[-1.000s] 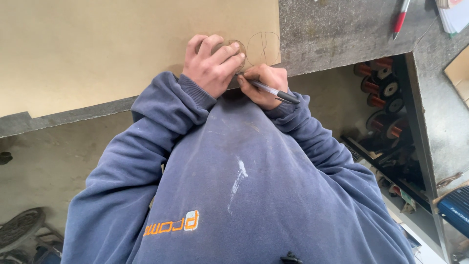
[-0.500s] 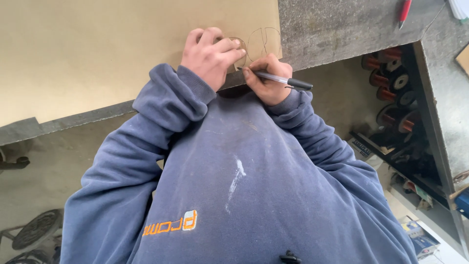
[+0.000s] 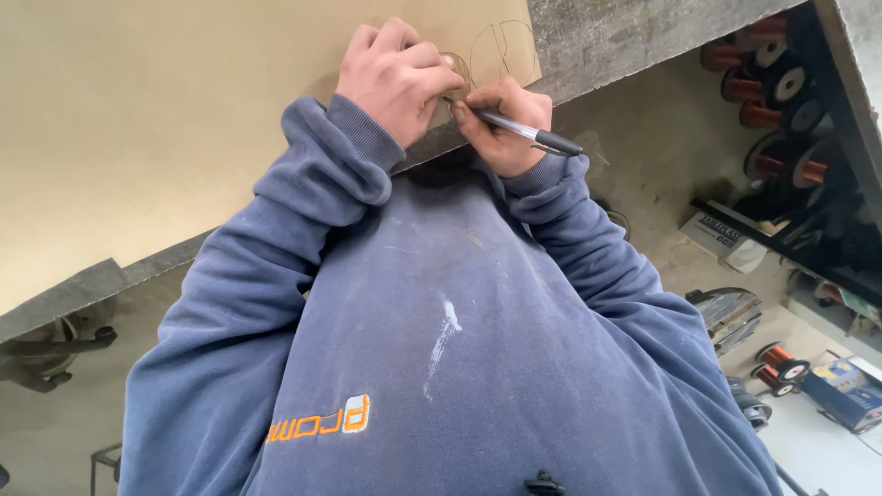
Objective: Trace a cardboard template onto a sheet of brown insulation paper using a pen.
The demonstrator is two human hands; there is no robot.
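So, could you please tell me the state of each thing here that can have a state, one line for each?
left hand: pressed down on a round object, on the tan sheet
right hand: closed around the pen
pen: held slanted, tip at the round object's edge
round object: mostly hidden under the left hand
tan sheet: lying flat, curved lines drawn near its corner
copper wire spools: stacked on the shelf

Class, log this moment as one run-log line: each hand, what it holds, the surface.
left hand: presses round template on tan cardboard sheet | right hand: grip on black-capped silver pen, tip at template | traced outline beside
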